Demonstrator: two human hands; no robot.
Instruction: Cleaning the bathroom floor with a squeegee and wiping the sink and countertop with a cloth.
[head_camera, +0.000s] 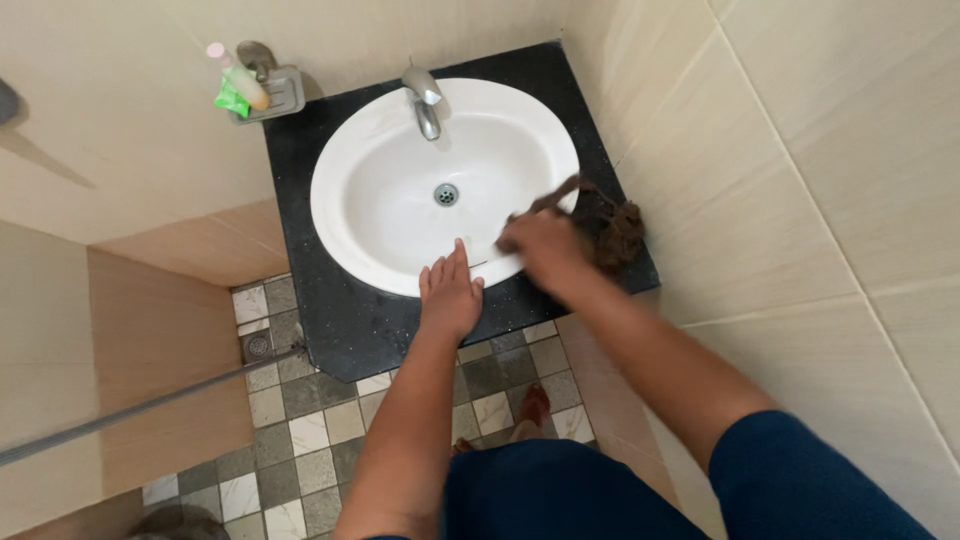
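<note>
A white oval sink basin (400, 200) sits in a black speckled counter (340, 320), with a metal tap (425, 98) at the back and a drain (446, 194) in the middle. My left hand (449, 295) rests flat on the basin's front rim, fingers together. My right hand (540, 245) is on the rim's right side, gripping a dark brown cloth (615, 232) that trails onto the counter. The hand is slightly blurred.
A metal wall rack (272, 95) at the upper left holds a pink-capped tube and a green item. Beige tiled walls close in on the right. Below is a grey and white chequered floor (300, 440) with a floor drain (259, 346).
</note>
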